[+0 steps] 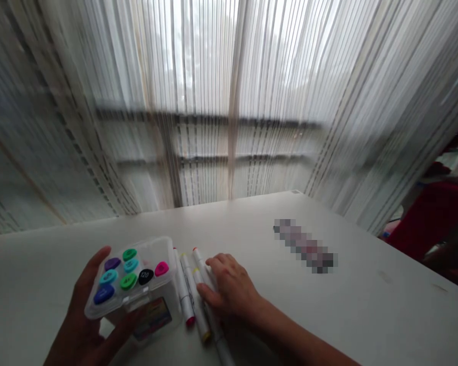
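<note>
1. From my remote seat I see a clear box (173, 296) in the lower left of the frame, its plastic smooth and see-through, with rounded corners and a flared rim.
2. My left hand (80, 323) grasps that box, fingers round its far left side and thumb across its near side; I cannot tell whether its base touches the table.
3. Upright marker caps (128, 281) crowd the left half of the box, glossy and rounded: purple, blue, two cyan, two green, a pink, and a black one printed "120".
4. A dark, picture-like label (154, 317) sits on the near wall, partly behind my thumb.
5. Just beside the box, at lower centre, loose markers (183, 295) lie side by side on the table, slim white barrels with red or yellow at their ends.
6. My right hand (232, 284) rests over the rightmost of them, fingers bent and thumb lowered; I cannot tell whether it is clasping one or only touching.
7. The table (366, 269) is white, flat and softly matte, with faint smudges toward the right edge.
8. At centre right lies a long pixelated object (303, 244), pinkish grey, its details unreadable.
9. A sheer curtain (206, 76) fills the upper frame, finely pleated, with dashed stripes and dark horizontal bars showing through.
10. Dark red cloth (429, 218) shows at the right edge.
</note>
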`<state>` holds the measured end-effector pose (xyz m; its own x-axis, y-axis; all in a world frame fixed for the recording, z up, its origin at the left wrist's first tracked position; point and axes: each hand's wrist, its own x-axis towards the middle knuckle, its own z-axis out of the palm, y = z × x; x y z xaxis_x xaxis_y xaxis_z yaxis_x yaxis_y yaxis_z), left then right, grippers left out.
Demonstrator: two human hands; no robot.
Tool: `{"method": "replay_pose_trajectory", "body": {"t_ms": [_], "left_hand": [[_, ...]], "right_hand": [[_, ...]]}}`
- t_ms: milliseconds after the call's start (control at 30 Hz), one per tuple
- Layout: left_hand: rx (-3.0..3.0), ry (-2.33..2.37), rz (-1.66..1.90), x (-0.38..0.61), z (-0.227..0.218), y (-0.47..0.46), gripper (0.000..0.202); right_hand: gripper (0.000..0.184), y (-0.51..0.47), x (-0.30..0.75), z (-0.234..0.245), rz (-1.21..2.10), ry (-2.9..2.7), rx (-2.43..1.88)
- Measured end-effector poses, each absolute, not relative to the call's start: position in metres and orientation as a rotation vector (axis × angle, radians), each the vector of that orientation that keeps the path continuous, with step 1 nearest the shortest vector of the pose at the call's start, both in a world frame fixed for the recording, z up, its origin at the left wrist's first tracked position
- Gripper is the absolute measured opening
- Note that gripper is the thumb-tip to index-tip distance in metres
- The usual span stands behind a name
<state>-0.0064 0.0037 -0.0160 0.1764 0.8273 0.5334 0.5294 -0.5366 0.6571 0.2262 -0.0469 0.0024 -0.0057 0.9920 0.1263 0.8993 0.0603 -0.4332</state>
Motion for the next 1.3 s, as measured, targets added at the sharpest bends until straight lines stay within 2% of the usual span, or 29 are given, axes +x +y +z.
{"method": "replay_pose_trajectory", "body": {"t_ms": [200,467,933,1300], "left_hand": [[1.898,1.26,1.283,0.001,-0.011,0.001,0.081],[1.919,1.232,1.269,0.001,-0.005,-0.003,0.074],[1.844,1.221,1.412,-0.008,-0.026,0.014,0.089],[1.886,1.105,1.389,-0.019,-0.031,0.025,0.089]], "right_hand": [[0.034,-0.046,0.228,0.002,0.317,-2.009,-1.876],[0.029,-0.045,0.227,0.004,0.308,-2.069,-1.909],[0.032,-0.045,0.228,0.004,0.32,-2.071,-1.909],[0.034,-0.045,0.227,0.007,0.345,-2.084,-1.912]]}}
